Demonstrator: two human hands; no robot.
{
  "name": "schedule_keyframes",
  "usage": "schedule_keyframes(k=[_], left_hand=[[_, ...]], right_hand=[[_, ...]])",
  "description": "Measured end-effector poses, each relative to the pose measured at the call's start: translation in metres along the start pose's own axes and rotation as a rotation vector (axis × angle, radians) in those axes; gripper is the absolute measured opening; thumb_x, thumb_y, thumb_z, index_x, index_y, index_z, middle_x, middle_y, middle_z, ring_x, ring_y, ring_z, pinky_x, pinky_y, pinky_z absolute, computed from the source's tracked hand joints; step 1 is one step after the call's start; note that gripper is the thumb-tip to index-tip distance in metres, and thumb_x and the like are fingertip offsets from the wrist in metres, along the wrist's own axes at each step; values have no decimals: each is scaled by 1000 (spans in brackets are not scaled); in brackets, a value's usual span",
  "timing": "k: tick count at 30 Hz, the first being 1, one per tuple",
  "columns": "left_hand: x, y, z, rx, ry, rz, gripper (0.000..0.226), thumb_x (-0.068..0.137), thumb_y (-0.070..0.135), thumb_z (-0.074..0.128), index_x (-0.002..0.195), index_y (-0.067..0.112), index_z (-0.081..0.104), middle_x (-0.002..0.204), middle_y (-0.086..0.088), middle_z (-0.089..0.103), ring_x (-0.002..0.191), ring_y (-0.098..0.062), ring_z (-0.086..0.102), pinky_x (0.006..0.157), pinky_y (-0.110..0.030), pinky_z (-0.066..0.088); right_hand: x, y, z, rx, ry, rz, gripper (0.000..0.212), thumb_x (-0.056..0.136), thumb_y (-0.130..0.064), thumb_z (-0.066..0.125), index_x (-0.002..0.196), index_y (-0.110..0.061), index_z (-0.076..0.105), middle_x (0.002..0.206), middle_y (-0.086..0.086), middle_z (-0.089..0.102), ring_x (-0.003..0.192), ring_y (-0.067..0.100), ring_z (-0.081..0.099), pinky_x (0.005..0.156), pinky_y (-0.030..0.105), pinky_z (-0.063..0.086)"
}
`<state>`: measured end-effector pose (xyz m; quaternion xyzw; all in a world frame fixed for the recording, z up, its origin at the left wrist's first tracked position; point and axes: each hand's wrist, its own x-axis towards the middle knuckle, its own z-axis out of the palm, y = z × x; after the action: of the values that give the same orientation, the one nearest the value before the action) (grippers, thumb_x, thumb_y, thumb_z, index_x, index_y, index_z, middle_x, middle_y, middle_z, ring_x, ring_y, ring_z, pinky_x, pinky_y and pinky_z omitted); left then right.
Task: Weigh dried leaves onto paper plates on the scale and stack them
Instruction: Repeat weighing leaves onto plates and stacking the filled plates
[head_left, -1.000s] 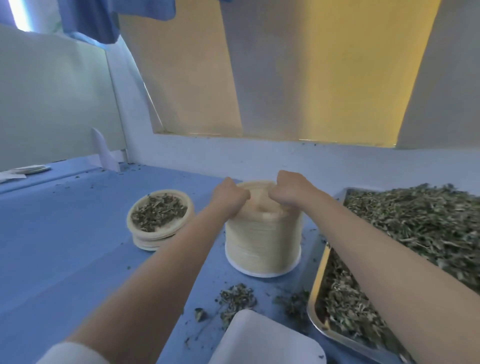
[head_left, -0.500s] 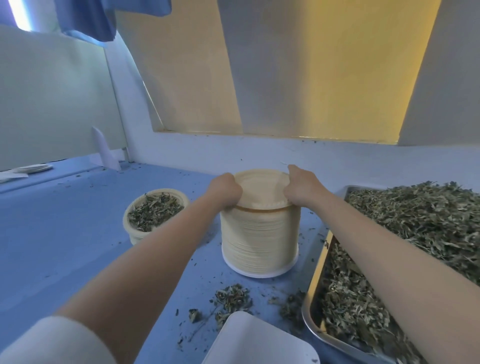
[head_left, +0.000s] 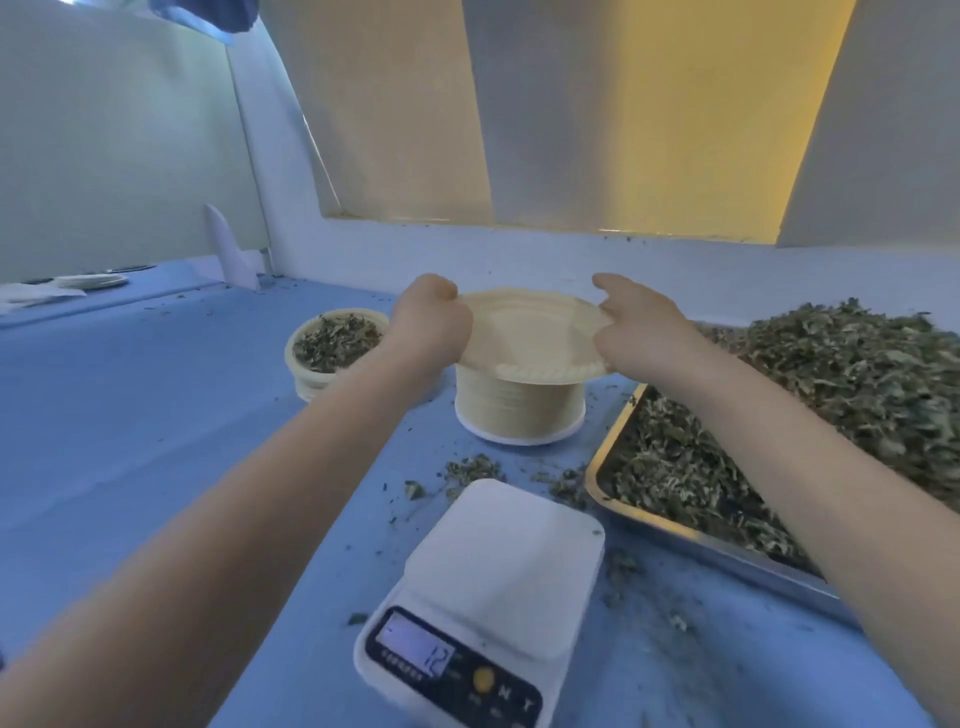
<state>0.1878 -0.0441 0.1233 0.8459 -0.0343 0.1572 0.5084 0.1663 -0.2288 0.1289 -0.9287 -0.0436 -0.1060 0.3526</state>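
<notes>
Overhead, left hand (head_left: 431, 325) and right hand (head_left: 636, 332) pinch opposite rims of one paper plate (head_left: 535, 335), held above the plate stack (head_left: 519, 408) mid-counter. Scale (head_left: 488, 597) at the near edge reads "12". Dried leaves fill the tray (head_left: 623, 499) at the right edge and the filled plates (head_left: 332, 343) left of the stack.

Cream paper plate (head_left: 535, 332) with fluted rim — white scale (head_left: 498, 561), dull green leaves (head_left: 857, 364), blue table (head_left: 130, 441).
</notes>
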Motion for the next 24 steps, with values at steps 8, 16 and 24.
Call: schedule_keyframes(k=[8, 16, 24], left_hand=[[-101, -73, 1, -27, -140, -203, 28, 81, -14, 29, 90, 0, 51, 89, -23, 44, 72, -31, 46, 53, -29, 28], [-118, -101, 18, 29, -131, -231, 69, 86, -6, 35, 148, 22, 24, 149, 0, 34, 126, -23, 40, 89, -32, 41], [-101, -102, 7, -58, -108, -186, 67, 86, 17, 57, 145, 33, 29, 146, 3, 37, 109, -13, 43, 82, -33, 38]], right_hand=[[-93, 21, 64, -12, -154, -57, 65, 86, 4, 37, 145, -21, 24, 124, 19, 53, 101, 31, 57, 77, 36, 47], [-103, 46, 88, -222, -219, 19, 73, 89, -4, 40, 151, -18, 5, 147, 9, 35, 132, 29, 35, 107, 44, 31], [-88, 51, 86, -226, -150, -38, 62, 98, -24, 39, 151, -19, 8, 151, 10, 31, 133, 28, 37, 101, 36, 36]])
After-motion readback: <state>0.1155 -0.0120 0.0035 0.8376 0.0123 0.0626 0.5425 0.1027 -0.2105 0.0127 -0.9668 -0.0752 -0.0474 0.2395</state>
